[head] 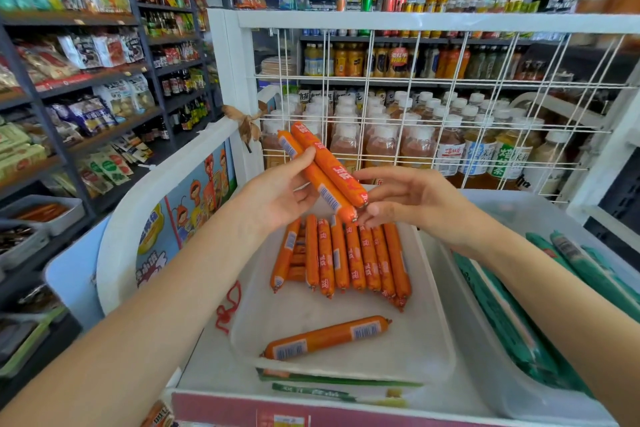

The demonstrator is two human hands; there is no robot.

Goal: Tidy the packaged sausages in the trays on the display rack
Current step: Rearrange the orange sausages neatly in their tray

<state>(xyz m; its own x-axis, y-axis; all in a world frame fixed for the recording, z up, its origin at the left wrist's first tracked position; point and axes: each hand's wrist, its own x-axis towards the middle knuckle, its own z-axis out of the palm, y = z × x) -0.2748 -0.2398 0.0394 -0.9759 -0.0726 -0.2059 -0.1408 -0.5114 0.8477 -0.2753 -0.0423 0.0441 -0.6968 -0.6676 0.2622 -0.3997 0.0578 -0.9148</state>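
Two orange packaged sausages sit side by side in your left hand, thumb curled over them, raised above the white tray. Your right hand is spread, its relaxed fingertips touching their near ends. Below in the tray, a row of orange sausages lies against the far end, and one lone sausage lies crosswise near the front.

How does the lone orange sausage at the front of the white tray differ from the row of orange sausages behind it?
The lone sausage lies crosswise and apart near the tray's front; the row of sausages runs front to back, packed side by side. The lone one shows two white barcode labels; the row shows mostly printed orange faces. Both have the same orange wrapping with crimped ends.
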